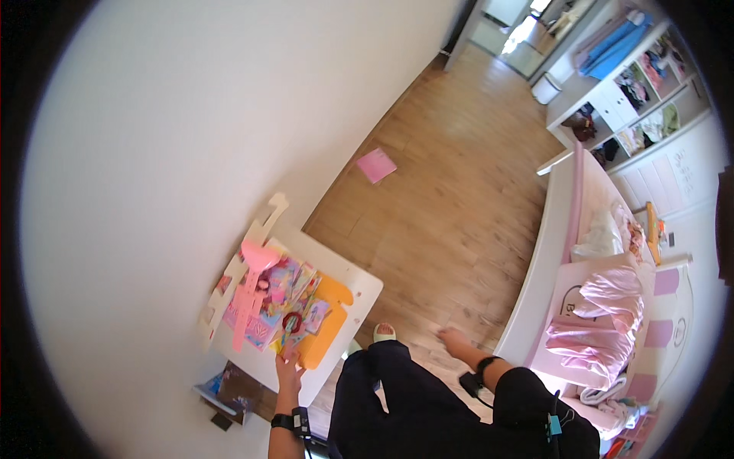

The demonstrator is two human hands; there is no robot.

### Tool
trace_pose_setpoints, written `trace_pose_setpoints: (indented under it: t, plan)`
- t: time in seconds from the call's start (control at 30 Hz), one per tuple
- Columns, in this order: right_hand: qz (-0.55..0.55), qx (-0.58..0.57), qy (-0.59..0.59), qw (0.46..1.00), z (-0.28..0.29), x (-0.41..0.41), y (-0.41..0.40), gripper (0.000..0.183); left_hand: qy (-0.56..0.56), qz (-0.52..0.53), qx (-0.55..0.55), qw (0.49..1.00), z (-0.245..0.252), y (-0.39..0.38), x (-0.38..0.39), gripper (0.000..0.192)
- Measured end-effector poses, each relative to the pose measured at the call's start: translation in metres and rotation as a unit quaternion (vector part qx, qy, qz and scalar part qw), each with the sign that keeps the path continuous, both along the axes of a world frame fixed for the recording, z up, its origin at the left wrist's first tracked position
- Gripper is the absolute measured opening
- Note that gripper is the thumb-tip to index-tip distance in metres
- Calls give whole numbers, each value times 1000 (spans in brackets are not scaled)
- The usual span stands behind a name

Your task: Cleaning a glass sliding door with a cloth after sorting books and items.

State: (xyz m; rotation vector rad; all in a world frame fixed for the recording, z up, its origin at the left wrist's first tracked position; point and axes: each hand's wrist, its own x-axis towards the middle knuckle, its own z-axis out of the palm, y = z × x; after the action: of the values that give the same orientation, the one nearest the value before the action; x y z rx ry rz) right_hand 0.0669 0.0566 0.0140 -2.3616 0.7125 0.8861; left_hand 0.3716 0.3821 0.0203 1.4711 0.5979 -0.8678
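My left hand [289, 367] is at the front edge of a white desk [367, 282], its fingers at the pile of paper goods. Close to its fingertips lie a dark red ring-shaped item [292, 322] and an orange board [324, 339] with a curved outline. Whether the fingers grip anything is too small to tell. Colourful booklets and packets [281, 281] cover the desk's middle, partly under a pink desk lamp [259, 257]. My right hand [454, 342] hangs over the wooden floor beside my leg, holding nothing, fingers loosely apart.
A pink flat book or folder [377, 166] lies on the floor by the wall. To the right stands a bed [539, 275] with pink bedding [596, 333]. Farther back are an open wardrobe [613, 106] and a white bin [546, 88]. An open drawer [238, 390] holds items.
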Motion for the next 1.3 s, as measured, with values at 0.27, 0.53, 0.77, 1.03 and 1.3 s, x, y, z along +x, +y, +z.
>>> trace_pose_setpoints:
  t: [0.27,0.53,0.77,1.03,1.3]
  plan:
    - [-368,-100,5,924,51,-153,-41,31,-71,28,472,878,16,-33,-3,72]
    - [-468,-66,-132,871,47,-106,-90,44,-424,-297,146,843,46,-253,-48,48]
    - [-546,243,-309,740,53,61,-229,44,-171,-357,-149,906,10,-431,-64,39]
    - [-474,622,-174,598,51,191,-298,39,-12,-304,-122,945,23,-482,-8,33]
    - [-367,350,-73,859,-185,257,-407,28,115,-66,22,991,-95,-505,59,22]
